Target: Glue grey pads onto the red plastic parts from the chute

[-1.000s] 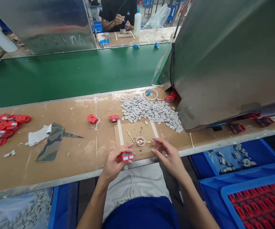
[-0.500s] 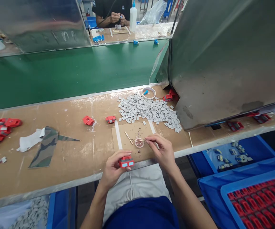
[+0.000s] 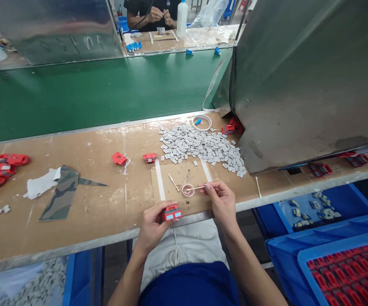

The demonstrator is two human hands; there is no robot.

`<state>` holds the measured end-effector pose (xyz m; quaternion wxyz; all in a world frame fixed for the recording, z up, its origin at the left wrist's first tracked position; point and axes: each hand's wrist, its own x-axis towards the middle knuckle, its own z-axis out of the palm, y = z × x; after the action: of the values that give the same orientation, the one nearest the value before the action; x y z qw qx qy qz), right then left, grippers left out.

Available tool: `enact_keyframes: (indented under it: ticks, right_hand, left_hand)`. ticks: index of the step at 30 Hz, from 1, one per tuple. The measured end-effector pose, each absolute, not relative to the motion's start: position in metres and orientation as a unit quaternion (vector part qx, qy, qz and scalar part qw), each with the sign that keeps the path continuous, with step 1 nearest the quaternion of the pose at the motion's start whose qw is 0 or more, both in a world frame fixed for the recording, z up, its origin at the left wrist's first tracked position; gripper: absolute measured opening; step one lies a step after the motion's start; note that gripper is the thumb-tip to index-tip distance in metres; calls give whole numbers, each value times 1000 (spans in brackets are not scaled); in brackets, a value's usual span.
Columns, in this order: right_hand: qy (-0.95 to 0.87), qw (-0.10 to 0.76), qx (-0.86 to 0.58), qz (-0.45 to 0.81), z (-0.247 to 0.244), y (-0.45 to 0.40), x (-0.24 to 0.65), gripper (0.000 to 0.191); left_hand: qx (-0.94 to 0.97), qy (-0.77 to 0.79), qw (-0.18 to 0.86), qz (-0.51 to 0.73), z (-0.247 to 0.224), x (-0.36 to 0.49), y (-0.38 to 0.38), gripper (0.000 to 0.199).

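My left hand (image 3: 154,223) grips a red toy car part (image 3: 172,213) with light blue windows at the table's front edge. Between the fingertips of my right hand (image 3: 220,199) is a thin stick (image 3: 199,188), its far tip inside a small round cup (image 3: 188,190). Left of the cup, another short stick (image 3: 173,182) lies on a cardboard piece (image 3: 161,170) taped down with white strips. Behind the cardboard spreads a heap of small grey pieces (image 3: 199,144). Two red parts, one of them a red block (image 3: 149,158), rest left of the heap.
More red parts (image 3: 3,170) and camouflage cloth (image 3: 63,193) lie on the left. A metal panel (image 3: 298,93) rises at right. Blue bins (image 3: 282,250) stand below the table. Across the green belt (image 3: 91,93), a person's hands (image 3: 161,16) work near a white bottle (image 3: 181,19).
The view has shifted slightly. My right hand has turned a little around the stick, whose tip remains in the cup. My left hand still holds the red part.
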<state>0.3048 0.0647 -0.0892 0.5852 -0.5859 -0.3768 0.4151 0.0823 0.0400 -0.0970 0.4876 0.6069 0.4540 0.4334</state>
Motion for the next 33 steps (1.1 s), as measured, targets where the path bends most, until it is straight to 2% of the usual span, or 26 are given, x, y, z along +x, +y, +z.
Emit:
enact_keyframes:
  ticks: [3, 9, 16, 27, 33]
  right_hand:
    - [-391, 591, -571, 415, -75, 53, 300, 33]
    - [-522, 568, -521, 365, -59, 27, 285, 4]
    - [-596, 537, -502, 324, -59, 30, 275, 8]
    - [-606, 514, -521, 313, -55, 28, 273, 12]
    - [-553, 560, -528, 318, -60, 26, 287, 4]
  left_hand:
    - [630, 458, 455, 431, -96, 85, 40, 26]
    - [639, 472, 443, 415, -95, 87, 39, 22]
    - [640, 468, 442, 419, -94, 88, 39, 21]
    - [644, 467, 448, 409, -91, 87, 40, 21]
    - [631, 467, 461, 413, -94, 85, 39, 22]
